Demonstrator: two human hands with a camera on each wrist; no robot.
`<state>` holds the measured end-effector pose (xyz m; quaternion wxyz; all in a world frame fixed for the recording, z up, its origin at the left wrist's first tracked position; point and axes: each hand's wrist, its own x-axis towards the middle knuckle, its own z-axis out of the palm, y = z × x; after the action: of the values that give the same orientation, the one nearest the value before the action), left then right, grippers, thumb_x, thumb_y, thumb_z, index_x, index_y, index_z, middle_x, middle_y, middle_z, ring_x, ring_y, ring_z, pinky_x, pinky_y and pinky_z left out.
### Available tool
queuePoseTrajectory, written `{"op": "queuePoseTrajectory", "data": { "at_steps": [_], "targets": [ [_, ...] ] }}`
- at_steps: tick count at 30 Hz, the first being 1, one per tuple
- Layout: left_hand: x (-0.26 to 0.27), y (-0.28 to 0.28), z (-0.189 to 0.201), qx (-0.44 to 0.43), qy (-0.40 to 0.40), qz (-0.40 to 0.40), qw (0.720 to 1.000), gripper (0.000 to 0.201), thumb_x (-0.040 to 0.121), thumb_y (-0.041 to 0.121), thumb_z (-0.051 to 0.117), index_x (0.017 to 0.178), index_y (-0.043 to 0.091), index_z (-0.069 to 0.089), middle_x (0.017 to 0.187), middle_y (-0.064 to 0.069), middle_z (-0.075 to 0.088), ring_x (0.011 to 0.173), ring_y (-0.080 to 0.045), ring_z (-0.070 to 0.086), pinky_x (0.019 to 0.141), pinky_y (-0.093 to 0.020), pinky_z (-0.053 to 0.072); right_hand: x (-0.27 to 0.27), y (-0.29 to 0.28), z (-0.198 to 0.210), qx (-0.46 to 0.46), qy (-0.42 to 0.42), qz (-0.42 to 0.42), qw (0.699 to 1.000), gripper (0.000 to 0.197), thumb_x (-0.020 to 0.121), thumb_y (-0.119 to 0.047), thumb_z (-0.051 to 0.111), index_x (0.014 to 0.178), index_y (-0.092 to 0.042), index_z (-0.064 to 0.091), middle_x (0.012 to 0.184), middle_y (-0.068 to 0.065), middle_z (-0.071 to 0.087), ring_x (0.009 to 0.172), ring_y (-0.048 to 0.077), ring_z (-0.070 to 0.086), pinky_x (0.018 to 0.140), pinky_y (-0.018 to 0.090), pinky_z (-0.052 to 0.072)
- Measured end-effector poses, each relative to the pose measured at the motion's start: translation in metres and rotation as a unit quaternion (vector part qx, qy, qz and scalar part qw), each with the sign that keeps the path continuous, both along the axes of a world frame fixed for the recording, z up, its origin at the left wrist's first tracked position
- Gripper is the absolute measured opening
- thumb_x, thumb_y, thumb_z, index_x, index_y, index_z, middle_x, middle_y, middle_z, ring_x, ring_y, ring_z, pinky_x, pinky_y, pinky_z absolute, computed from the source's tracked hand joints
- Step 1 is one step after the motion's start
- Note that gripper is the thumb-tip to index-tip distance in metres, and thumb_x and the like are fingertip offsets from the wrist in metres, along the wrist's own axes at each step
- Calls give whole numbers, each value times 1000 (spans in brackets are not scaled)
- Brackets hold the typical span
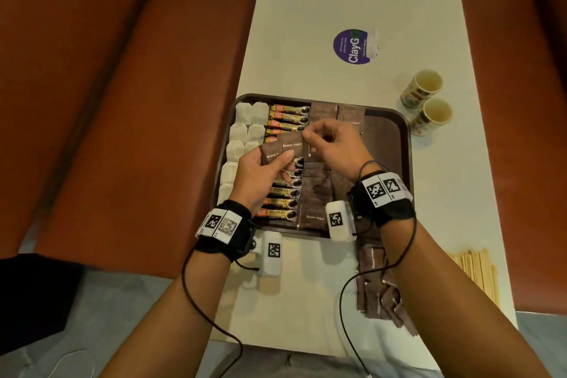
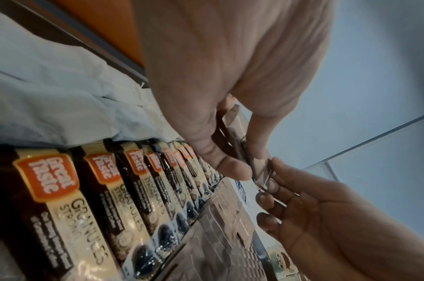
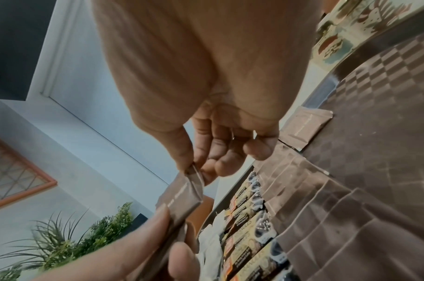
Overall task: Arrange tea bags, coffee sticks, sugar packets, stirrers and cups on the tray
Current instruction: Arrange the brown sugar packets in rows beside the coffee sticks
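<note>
Above the dark brown tray (image 1: 387, 147) my left hand (image 1: 277, 163) grips a small fan of brown sugar packets (image 1: 283, 148). My right hand (image 1: 309, 139) pinches the end of one of them between thumb and forefinger. The wrist views show the same packets (image 2: 261, 171) (image 3: 184, 194), held at one end by the left hand (image 2: 244, 161) and at the other by the right hand (image 3: 196, 163). In the tray lie white tea bags (image 1: 245, 129) at the left, coffee sticks (image 1: 282, 201) in the middle and a row of sugar packets (image 1: 317, 190).
Two paper cups (image 1: 425, 87) (image 1: 432, 115) stand on the table right of the tray. Wooden stirrers (image 1: 478, 270) lie near the right front edge. Loose sugar packets (image 1: 376, 285) lie under my right forearm. The tray's right side is bare. A purple sticker (image 1: 352, 47) sits farther back.
</note>
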<state>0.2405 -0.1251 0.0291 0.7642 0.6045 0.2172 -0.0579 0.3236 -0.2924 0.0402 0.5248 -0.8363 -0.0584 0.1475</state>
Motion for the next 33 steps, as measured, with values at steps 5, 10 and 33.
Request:
{"op": "queuePoseTrajectory", "data": {
  "at_steps": [5,10,33],
  "targets": [
    [2,2,1,-21,-5,13,1000,28,96,9,72,123,2,70,95,-14,74,81,-25,65,70,-31,58,-1,1,0,-18,8,28,999,27,90,-39,73,109,-20,70,94,-3,73,87,14,70,76,28,57],
    [5,-1,2,-23,2,10,1000,26,100,16,68,124,6,70,103,-14,76,84,-24,68,75,-34,60,-2,-4,0,5,15,7,1000,18,93,-26,71,107,-14,71,92,2,73,79,12,68,69,24,55],
    [17,-13,-2,-24,35,17,999,14,103,2,58,113,9,65,112,-15,74,101,-30,77,86,-32,64,49,-73,-37,-214,-15,-152,965,14,90,-29,73,91,-16,77,76,-1,65,75,14,60,79,23,45]
  ]
}}
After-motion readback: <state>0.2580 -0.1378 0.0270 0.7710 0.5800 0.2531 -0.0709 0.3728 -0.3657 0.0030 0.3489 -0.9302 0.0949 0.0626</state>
